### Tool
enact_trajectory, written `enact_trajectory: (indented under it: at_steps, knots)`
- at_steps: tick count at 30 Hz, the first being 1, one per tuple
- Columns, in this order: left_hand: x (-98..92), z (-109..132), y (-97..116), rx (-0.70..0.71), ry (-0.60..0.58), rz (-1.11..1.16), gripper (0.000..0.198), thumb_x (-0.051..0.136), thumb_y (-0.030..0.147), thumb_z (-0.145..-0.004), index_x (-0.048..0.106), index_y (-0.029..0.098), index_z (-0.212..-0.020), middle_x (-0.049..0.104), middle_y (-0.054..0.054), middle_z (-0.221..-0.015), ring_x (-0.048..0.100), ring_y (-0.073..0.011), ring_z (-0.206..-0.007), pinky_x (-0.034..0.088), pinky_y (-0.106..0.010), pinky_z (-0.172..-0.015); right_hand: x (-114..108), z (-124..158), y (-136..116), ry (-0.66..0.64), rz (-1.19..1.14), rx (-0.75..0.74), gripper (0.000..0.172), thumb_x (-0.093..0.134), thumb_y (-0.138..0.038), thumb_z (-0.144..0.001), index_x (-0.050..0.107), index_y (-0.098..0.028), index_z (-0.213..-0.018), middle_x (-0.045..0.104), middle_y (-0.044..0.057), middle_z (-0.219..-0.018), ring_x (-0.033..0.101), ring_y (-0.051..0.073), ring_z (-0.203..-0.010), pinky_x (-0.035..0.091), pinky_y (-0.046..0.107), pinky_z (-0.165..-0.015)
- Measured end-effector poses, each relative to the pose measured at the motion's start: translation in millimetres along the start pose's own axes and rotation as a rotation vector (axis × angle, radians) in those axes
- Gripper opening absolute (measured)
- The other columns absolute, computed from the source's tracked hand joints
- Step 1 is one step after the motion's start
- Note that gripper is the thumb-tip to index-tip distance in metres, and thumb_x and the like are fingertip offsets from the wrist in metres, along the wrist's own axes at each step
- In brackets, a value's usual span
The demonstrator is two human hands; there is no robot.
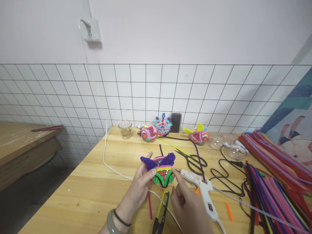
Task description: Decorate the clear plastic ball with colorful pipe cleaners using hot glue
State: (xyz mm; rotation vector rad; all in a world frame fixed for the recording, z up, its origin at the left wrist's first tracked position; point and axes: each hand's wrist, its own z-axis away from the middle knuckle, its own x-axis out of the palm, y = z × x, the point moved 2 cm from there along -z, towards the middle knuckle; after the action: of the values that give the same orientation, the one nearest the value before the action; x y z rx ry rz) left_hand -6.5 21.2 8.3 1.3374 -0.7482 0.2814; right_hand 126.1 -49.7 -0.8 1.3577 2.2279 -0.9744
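My left hand (140, 182) is closed on a small pipe-cleaner ornament (164, 174), with the thumb pressed on its near left side. The ornament has two purple ear-like pieces on top, a yellow and pink band, and green and black V-shaped strips over a clear front. With its index finger stretched out, my right hand (186, 201) touches the ornament's right edge; the other fingers are curled and nothing shows in them. A white hot glue gun (203, 191) lies just right of that hand. Yellow-and-black thread snips (161, 213) lie between my wrists.
Black-handled scissors (192, 161) lie beyond my right hand. Finished-looking ornaments (149, 133) and a glass cup (126, 129) stand along the back. Bundles of pipe cleaners (270, 195) and clear plastic shells (230, 146) fill the right side. A white cord (114, 170) crosses the table.
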Motion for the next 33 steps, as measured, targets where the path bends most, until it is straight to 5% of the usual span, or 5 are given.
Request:
enact_trajectory:
  at_steps: [33]
  knots:
    - [-0.7, -1, -1, -0.001, -0.01, 0.001, 0.084, 0.072, 0.024, -0.072, 0.03, 0.024, -0.145, 0.059, -0.014, -0.13, 0.056, -0.0318, -0.115, 0.045, -0.042, -0.091, 10, 8, 8, -0.049, -0.07, 0.059, 0.047, 0.038, -0.016, -0.087, 0.048, -0.007, -0.132, 0.043, -0.009, -0.048, 0.042, 0.013, -0.038, 0.032, 0.024, -0.043]
